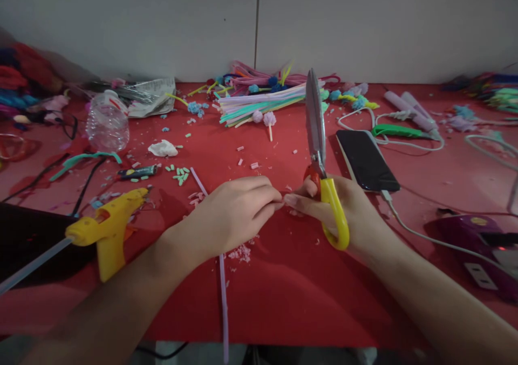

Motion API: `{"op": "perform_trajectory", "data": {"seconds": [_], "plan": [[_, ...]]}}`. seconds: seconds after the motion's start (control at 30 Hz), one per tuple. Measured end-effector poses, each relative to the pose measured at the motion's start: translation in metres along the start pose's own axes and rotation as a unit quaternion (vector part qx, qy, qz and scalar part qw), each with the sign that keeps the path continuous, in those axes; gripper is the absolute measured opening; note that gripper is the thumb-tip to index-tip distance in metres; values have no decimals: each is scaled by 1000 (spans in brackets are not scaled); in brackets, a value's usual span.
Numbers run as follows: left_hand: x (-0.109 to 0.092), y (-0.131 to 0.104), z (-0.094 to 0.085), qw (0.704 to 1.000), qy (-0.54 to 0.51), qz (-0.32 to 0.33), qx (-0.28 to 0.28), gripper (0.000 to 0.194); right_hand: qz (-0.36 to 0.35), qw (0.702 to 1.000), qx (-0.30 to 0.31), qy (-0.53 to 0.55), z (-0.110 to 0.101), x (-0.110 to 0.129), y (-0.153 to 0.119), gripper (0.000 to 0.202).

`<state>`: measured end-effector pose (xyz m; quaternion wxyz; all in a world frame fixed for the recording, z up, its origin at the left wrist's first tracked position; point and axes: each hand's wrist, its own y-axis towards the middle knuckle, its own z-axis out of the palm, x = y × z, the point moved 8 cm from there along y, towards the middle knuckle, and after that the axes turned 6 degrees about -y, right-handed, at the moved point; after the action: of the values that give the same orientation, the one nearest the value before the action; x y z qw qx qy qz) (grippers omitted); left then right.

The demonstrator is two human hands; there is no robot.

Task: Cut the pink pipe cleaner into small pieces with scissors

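Note:
My left hand (237, 214) is closed in a pinch above the red table, just left of centre. What its fingertips hold is too small to make out. A thin lilac stick, perhaps a pipe cleaner (224, 305), runs beneath this hand and past the table's front edge. I cannot tell whether the hand grips it. My right hand (352, 206) has a pair of scissors (317, 122) hooked on its fingers, yellow and red handles down, blades pointing up. Its thumb and a finger meet the left fingertips. Small pink scraps (242, 253) lie below the left hand.
At left are a yellow glue gun (111, 222), a clear plastic bottle (107, 122) and a battery-like cylinder (138, 172). Pipe cleaners (263, 105) lie bundled at the back. A phone (367, 160) with a white cable and a purple power socket block (477, 252) are at right.

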<state>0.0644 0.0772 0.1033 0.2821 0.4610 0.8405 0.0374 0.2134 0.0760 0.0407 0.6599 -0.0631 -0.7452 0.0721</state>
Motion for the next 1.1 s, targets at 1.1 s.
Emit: {"op": "perform_trajectory", "data": {"seconds": [1.1], "plan": [[29,-11,-54,987,-13,-108,-118,17,-96,926,-55,-361,-42,9,2,67]]}}
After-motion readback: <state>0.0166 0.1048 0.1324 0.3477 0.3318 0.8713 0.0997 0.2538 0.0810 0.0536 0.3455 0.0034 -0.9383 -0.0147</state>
